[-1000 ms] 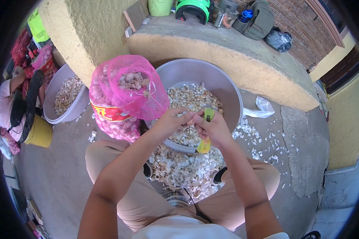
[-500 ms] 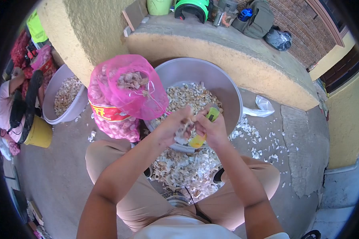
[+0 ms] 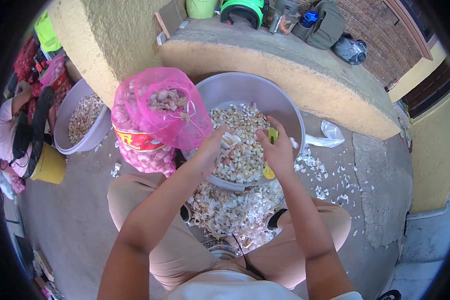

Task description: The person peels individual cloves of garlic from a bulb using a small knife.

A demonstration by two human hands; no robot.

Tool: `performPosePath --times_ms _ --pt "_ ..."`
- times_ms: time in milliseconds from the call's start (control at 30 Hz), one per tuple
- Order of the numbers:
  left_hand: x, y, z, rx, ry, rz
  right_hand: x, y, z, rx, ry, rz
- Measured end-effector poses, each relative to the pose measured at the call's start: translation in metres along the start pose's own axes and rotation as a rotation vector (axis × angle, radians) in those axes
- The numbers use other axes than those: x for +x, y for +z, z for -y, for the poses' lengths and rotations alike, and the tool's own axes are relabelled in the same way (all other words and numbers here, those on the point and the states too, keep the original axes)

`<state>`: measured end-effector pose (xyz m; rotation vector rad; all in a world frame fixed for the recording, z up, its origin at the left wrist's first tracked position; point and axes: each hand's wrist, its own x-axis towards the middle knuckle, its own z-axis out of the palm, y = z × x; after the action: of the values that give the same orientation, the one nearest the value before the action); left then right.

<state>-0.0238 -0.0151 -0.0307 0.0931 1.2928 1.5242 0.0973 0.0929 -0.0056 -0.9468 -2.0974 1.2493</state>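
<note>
A large grey tub (image 3: 250,82) holds many garlic cloves (image 3: 242,120). Over its left part is my left hand (image 3: 212,147), its fingers curled round pale garlic pieces (image 3: 229,141). My right hand (image 3: 280,147) is over the tub's right side, closed on a yellow-green cutter (image 3: 269,171), with the thumb and forefinger raised beside it. The two hands are apart. A pink mesh sack (image 3: 160,115) full of garlic bulbs leans against the tub's left side. Below the tub, between my legs, lies a heap of peeled skins (image 3: 235,215).
At the far left a person (image 3: 22,130) sits on a yellow bucket (image 3: 50,164) beside another tub (image 3: 97,135) of garlic. A low ledge (image 3: 285,75) behind the big tub bears a green helmet (image 3: 242,11) and a backpack (image 3: 325,25). Skin scraps and a plastic bag (image 3: 331,131) lie at right.
My hands have moved apart, the left slightly left and up, the right slightly right. The cutter is now more upright, and the cloves between my hands show.
</note>
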Motion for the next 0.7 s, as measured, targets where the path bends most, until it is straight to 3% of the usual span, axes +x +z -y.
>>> performPosePath --times_ms 200,267,367,500,567,667,700 --pt "-0.008 0.005 -0.004 0.315 0.130 0.181 -0.007 -0.004 0.015 0.039 -0.015 0.335" --pt "-0.011 0.011 0.002 0.346 0.202 0.154 -0.008 -0.005 0.020 0.058 0.018 0.455" --pt "-0.018 0.013 -0.002 0.487 0.232 0.138 -0.008 0.007 -0.004 0.036 -0.179 0.463" --pt "-0.015 0.010 -0.002 0.429 0.183 0.147 -0.007 0.004 0.001 0.068 0.082 0.474" --pt "-0.013 0.007 -0.001 0.433 0.255 0.251 -0.004 0.000 0.006 0.147 0.272 0.468" --pt "-0.005 0.001 0.003 0.379 0.298 0.369 -0.003 0.000 0.002 0.152 0.220 0.437" --pt "-0.002 -0.001 0.004 0.350 0.301 0.401 -0.002 0.003 -0.005 0.088 0.098 0.385"
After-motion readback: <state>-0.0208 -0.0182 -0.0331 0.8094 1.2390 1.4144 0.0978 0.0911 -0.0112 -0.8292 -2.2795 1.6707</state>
